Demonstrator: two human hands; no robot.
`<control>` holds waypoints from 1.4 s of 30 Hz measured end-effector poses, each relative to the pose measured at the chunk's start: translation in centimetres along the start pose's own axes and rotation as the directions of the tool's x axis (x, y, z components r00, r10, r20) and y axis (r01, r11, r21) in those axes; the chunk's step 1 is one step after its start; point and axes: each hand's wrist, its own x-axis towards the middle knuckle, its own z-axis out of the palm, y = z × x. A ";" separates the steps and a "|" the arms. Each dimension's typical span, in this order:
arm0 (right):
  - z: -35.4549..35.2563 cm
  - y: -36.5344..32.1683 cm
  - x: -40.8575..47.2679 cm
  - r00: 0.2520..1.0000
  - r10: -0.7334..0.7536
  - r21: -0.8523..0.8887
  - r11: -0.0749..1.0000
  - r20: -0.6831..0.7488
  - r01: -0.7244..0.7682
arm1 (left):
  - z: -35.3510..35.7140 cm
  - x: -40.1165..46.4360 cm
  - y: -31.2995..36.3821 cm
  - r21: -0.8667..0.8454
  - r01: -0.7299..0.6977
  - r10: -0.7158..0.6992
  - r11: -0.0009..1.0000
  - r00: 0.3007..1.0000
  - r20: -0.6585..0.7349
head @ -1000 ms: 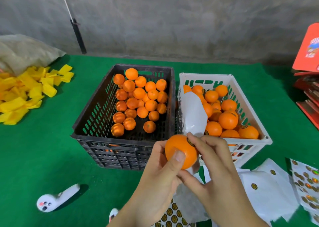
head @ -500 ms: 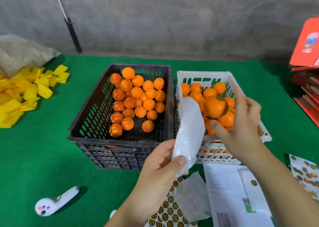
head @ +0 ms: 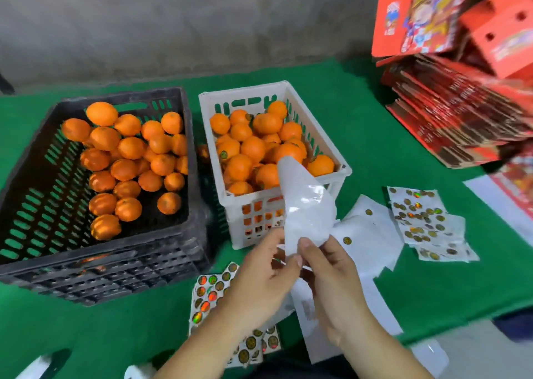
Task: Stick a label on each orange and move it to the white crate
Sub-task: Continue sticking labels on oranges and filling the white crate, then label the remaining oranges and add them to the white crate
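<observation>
Head view looks down on two bare hands meeting over a green mat. The left hand (head: 261,275) and right hand (head: 331,283) both pinch the lower edge of a curled white sheet (head: 307,208), thumbs and forefingers nearly closed on it, so neither hand holds fruit. Whether a label is being peeled off at the pinch I cannot tell; the fingertips hide that spot.

Just beyond the fingers, partly behind the sheet's upper curl, stands the white crate (head: 343,171), heaped close to its rim with oranges (head: 253,148); a dark sticker shows on at least one of them. Beyond and to the left of the left fingers sits the black crate (head: 190,205), its floor largely covered with loose oranges (head: 129,148) that show no stickers from here.

Under the left wrist lies a sticker sheet (head: 207,292) with many round labels on it; right of the right fingers lie more sheets (head: 418,211), some bare, some partly used. Red cartons (head: 461,104) are stacked far to the right.

As I judge it, the job is around half done: the white crate is well filled, yet a good batch in the black crate is left to label and move across.
</observation>
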 end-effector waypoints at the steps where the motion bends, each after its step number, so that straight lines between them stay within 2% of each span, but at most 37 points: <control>1: -1.6 0.4 -0.1 0.999 0.024 0.019 1.000 -0.021 -0.024 | 1.2 0.5 -0.6 0.091 0.008 -0.013 0.996 0.999 0.049; 3: -4.9 0.7 0.0 0.992 0.105 0.014 0.994 -0.071 -0.105 | 3.5 1.4 -1.6 0.211 0.006 -0.040 0.977 0.987 0.158; 5: -8.7 0.7 0.7 0.963 0.175 -0.054 0.980 -0.204 -0.190 | 5.7 2.4 -2.7 0.274 0.044 -0.113 0.961 0.964 0.241; 9: -16.4 -0.7 3.5 0.870 0.206 -0.038 0.968 -0.447 -0.249 | 8.9 4.5 -4.1 0.321 0.082 -0.202 0.944 0.910 0.361; 12: -21.2 -2.1 6.8 0.841 0.249 0.068 0.967 -0.481 -0.247 | 10.6 5.9 -4.4 0.305 0.115 -0.229 0.945 0.900 0.371; 13: -22.5 -2.1 8.0 0.836 0.297 0.094 0.953 -0.462 -0.287 | 11.0 6.4 -4.6 0.302 0.131 -0.241 0.944 0.900 0.363; 15: -24.0 -1.4 9.7 0.774 0.418 0.068 0.895 -0.475 -0.441 | 11.6 7.2 -4.8 0.294 0.166 -0.266 0.941 0.902 0.341; 17: -23.6 -0.6 10.2 0.750 0.463 0.007 0.853 -0.472 -0.522 | 11.7 7.8 -4.8 0.289 0.205 -0.295 0.935 0.902 0.315; 20: -20.8 1.0 9.7 0.795 0.501 -0.046 0.836 -0.343 -0.547 | 10.7 8.1 -4.3 0.276 0.219 -0.285 0.936 0.931 0.229; 22: -18.2 1.3 9.3 0.805 0.557 -0.097 0.807 -0.201 -0.583 | 9.3 8.0 -3.4 0.284 0.193 -0.236 0.939 0.964 0.125; 26: -12.4 0.4 9.5 0.773 0.632 -0.319 0.746 0.064 -0.584 | 3.7 6.4 -0.7 0.321 0.141 -0.108 0.937 0.987 -0.119; 30: -6.5 -2.3 9.6 0.672 0.689 -0.299 0.724 0.270 -0.622 | -3.1 3.7 2.9 0.409 0.051 0.103 0.911 0.932 -0.347; 34: -0.7 -5.6 9.6 0.659 0.504 -0.167 0.846 0.558 -0.506 | -8.6 2.3 4.4 0.529 0.099 0.219 0.843 0.835 -0.505; 36: 2.5 -6.4 10.4 0.652 0.432 -0.146 0.883 0.624 -0.446 | -11.2 2.5 3.9 0.547 0.174 0.197 0.819 0.810 -0.553; 38: 5.9 -6.4 11.6 0.670 0.394 -0.159 0.909 0.629 -0.385 | -14.3 3.3 2.8 0.580 0.247 0.142 0.776 0.828 -0.542; 40: 8.9 -6.2 12.6 0.679 0.382 -0.198 0.921 0.627 -0.336 | -17.7 4.9 1.1 0.572 0.341 -0.009 0.746 0.864 -0.503; 42: 11.1 -5.8 13.6 0.678 0.387 -0.229 0.921 0.625 -0.314 | -21.0 7.2 -1.1 0.557 0.472 -0.226 0.683 0.862 -0.454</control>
